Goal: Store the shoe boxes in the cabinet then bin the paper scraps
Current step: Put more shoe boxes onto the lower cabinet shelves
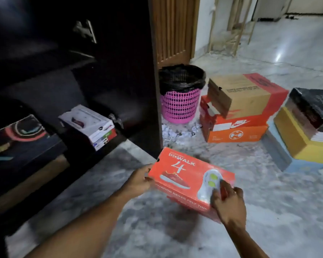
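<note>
Red shoe box (pixel 190 183) held at 6 o'clock, beside the open cabinet (pixel 138 90) at 9 o'clock.
The left hand (pixel 140 181) and right hand (pixel 229 205) each curl round one end, keeping it level, likely for shelving. Two boxes are inside: white box (pixel 88 125), dark box (pixel 21 138). Five floor boxes (pixel 239 108) appear stacked at 3 o'clock. One bin (pixel 179 101) at 1 o'clock, paper scraps (pixel 177 131) at its foot.

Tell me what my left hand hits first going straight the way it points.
The left hand grips the red shoe box; beyond it, probably the orange box stack, though depth is unclear.
</note>
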